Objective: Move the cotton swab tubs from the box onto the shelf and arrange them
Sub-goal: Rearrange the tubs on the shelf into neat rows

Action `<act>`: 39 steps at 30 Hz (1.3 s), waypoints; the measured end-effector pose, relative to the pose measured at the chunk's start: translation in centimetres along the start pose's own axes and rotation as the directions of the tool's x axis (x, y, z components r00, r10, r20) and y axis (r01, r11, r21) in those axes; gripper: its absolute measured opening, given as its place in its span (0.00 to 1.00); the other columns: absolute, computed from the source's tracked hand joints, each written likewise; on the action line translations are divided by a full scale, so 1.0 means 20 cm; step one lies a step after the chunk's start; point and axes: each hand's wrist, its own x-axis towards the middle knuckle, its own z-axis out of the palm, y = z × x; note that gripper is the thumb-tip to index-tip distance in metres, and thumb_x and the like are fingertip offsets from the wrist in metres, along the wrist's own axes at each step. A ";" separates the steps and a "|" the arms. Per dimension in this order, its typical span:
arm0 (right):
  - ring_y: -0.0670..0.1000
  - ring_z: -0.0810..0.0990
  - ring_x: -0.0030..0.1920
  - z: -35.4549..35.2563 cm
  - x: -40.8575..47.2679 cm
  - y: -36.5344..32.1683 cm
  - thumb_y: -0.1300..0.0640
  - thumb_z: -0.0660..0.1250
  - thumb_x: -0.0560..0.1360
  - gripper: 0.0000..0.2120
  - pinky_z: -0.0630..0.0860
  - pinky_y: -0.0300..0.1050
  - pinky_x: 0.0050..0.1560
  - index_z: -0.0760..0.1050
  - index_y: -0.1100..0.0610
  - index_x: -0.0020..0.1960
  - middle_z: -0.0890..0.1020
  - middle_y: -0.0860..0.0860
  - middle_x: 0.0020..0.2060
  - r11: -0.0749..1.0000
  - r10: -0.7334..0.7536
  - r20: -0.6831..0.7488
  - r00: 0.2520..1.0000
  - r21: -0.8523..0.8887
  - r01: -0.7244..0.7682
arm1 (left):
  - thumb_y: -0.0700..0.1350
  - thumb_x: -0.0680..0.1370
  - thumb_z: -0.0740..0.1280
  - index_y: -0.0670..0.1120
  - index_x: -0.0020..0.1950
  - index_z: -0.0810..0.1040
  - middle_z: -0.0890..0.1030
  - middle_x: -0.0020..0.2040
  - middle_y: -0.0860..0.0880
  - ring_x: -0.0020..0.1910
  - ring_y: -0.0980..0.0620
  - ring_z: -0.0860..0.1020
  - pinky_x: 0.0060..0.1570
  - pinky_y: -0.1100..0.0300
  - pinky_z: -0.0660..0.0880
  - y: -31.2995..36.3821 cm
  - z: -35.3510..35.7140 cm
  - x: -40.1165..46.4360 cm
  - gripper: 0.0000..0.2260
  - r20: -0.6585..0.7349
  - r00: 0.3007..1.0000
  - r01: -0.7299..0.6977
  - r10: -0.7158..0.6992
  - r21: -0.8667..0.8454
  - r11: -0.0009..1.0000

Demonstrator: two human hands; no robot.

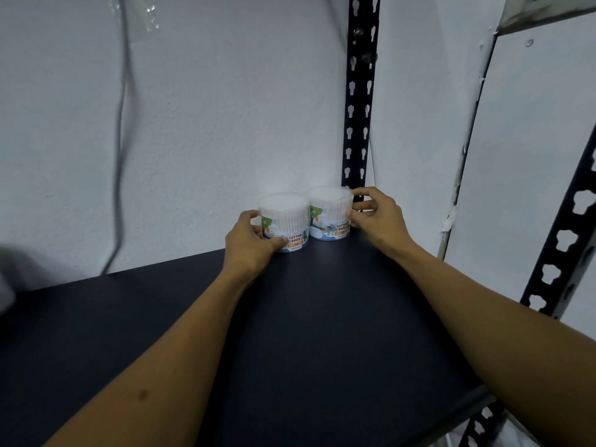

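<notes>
Two clear round cotton swab tubs with colourful "COTTON BUDS" labels stand side by side at the back right corner of the dark shelf [322,317]. My left hand [250,241] grips the left tub [287,219] from its left side, thumb on the front near the base. My right hand [377,217] holds the right tub [329,211] from its right side, fingers curled on its wall. Both tubs sit upright on the shelf, touching or nearly touching each other. The box is out of view.
A white wall runs behind the shelf. A black perforated upright post [358,91] stands right behind the right tub, and another post [567,240] rises at the front right. A grey cable [121,140] hangs down the wall at left.
</notes>
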 end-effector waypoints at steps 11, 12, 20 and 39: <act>0.52 0.82 0.45 0.01 0.00 -0.01 0.62 0.68 0.71 0.16 0.82 0.47 0.45 0.75 0.48 0.57 0.82 0.51 0.45 1.000 0.008 -0.007 1.000 -0.001 -0.008 | 0.41 0.69 0.77 0.47 0.68 0.68 0.76 0.45 0.54 0.42 0.59 0.76 0.47 0.61 0.73 0.00 0.00 0.00 0.31 -0.002 1.000 -0.003 0.003 -0.008 1.000; 0.52 0.82 0.45 0.01 0.00 -0.01 0.62 0.68 0.71 0.16 0.82 0.48 0.46 0.75 0.48 0.56 0.82 0.51 0.45 1.000 0.010 -0.007 1.000 0.000 -0.010 | 0.41 0.69 0.77 0.47 0.68 0.68 0.76 0.44 0.55 0.42 0.60 0.76 0.47 0.61 0.73 0.00 0.00 0.00 0.31 -0.002 1.000 -0.003 0.003 -0.008 1.000; 0.51 0.81 0.45 0.01 0.00 -0.01 0.62 0.68 0.70 0.17 0.82 0.51 0.44 0.74 0.48 0.57 0.82 0.50 0.46 1.000 0.014 -0.008 1.000 -0.018 -0.014 | 0.41 0.69 0.77 0.46 0.69 0.68 0.77 0.48 0.52 0.44 0.57 0.77 0.47 0.62 0.73 0.01 0.00 -0.02 0.31 0.002 1.000 0.000 0.000 -0.004 1.000; 0.49 0.79 0.50 -0.10 -0.31 -0.14 0.63 0.65 0.73 0.12 0.70 0.38 0.51 0.78 0.57 0.56 0.82 0.52 0.50 0.932 0.179 0.093 0.979 -0.335 -0.138 | 0.41 0.75 0.68 0.43 0.58 0.79 0.80 0.52 0.48 0.48 0.55 0.76 0.49 0.63 0.70 0.05 -0.24 -0.37 0.12 0.054 0.998 0.010 -0.023 0.229 0.973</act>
